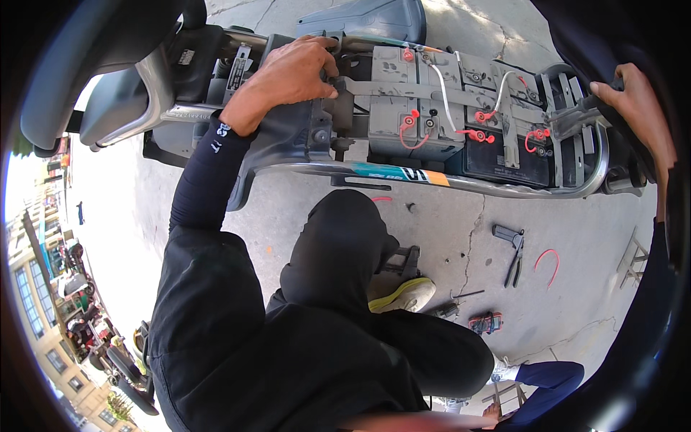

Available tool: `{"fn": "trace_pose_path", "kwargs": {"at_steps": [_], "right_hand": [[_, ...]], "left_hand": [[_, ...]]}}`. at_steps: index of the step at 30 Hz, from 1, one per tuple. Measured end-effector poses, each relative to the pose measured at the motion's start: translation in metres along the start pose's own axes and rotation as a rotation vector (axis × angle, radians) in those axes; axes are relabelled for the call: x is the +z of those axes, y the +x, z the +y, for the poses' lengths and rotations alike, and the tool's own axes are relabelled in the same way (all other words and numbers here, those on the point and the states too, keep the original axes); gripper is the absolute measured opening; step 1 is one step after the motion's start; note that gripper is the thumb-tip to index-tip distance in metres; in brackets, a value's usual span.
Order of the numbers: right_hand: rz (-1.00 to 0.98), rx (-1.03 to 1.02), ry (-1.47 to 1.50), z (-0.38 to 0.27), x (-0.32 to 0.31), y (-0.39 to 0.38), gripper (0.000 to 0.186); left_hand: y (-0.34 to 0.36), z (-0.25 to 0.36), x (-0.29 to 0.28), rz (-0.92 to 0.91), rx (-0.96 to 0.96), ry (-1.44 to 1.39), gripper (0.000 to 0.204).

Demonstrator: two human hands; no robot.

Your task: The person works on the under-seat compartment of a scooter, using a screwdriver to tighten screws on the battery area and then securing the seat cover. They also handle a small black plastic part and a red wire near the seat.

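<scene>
While the left hand (291,75) rests over a dark central part (337,108) of the vehicle frame (597,162), its thumb and fingers are set wide apart, just left of the battery bank. The right hand (640,101) is at the far right end of the frame, thumb against a dark handle-like part (594,103); its fingers are mostly hidden, so can't tell if it's gripping that or only touching.

Grey batteries (381,137) sit in the frame between the two hands, with a black-sided battery (497,162) at the near right. A grey strap (407,88) runs across the bank. Red terminal covers (408,55) show on top, plus a white cable (442,93) and a red wire loop (416,147).

Ground (446,223) is cracked concrete: dark-handled pliers (515,268), a curved red wire (553,268) beside them, a red-and-dark device (486,322) nearer. A yellow-soled shoe (412,295) is left of these; another person's blue-clad leg (551,376) is at lower right.
</scene>
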State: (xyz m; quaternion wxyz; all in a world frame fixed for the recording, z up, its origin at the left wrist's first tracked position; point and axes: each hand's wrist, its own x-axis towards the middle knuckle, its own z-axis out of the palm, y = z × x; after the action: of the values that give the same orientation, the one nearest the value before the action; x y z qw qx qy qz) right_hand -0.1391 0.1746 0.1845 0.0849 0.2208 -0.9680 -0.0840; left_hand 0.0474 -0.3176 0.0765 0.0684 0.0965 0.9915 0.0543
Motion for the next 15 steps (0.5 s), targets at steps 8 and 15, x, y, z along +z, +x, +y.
{"fn": "trace_pose_path", "kwargs": {"at_steps": [8,15], "right_hand": [[-0.099,-0.539,-0.302,-0.056,-0.072,-0.005,0.049],[-0.125,-0.117,-0.442,-0.061,-0.047,0.008,0.044]], "left_hand": [[0.014,0.006,-0.008,-0.042,-0.021,-0.116,0.034],[0.012,0.013,-0.011,-0.088,-0.039,-0.130,0.032]]}}
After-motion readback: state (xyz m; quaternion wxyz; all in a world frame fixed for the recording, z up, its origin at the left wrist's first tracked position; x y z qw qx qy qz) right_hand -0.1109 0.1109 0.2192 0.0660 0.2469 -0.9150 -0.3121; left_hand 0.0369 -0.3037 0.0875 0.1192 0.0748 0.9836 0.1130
